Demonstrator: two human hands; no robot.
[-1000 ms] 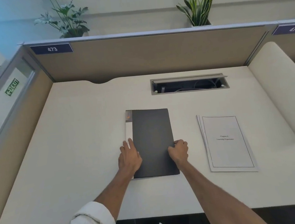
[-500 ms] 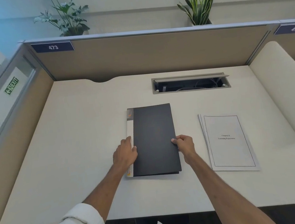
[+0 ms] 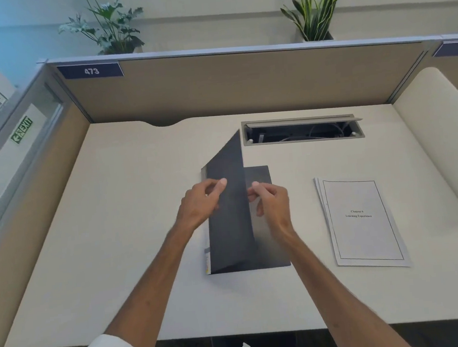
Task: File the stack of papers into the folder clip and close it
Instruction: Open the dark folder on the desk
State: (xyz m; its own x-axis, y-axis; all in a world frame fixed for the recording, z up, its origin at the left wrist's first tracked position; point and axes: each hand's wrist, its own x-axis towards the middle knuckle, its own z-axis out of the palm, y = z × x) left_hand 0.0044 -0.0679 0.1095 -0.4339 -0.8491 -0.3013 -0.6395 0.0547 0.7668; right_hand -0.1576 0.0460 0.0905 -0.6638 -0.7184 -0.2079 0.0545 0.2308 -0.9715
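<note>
Two hands on the folder (image 3: 231, 228) rn, cover lifted roughly upright off the worktop (image 3: 117, 238), hinged along the spine on the left-hand side. Left hand (image 3: 201, 203) pinches the cover's outer face, thumb and fingers curled onto it. Right hand (image 3: 270, 201) sits just right of the raised edge, fingertips loosely bunched at that edge; whether it actually grips the cover or only steadies it, can't tell from here. Back cover lies flat under and to the right of the right hand, dark, no papers on it. Clip isn't visible, prob hidden behind the raised cover near the spine.

Stack of papers (image 3: 360, 220) lies flat, well apart to the right of the right hand, printed title page up, untouched.

Step in hand, as I read it: opening the folder, i.e. early, nothing filed yet. Next move likely calls for laying the cover fully over to the left so it stays down, then freeing the right hand to reach for the stack. Cover looks thin and springy, so it may flop back w/o the left hand pinning it. Clip must be found and opened before pages go in.
</note>
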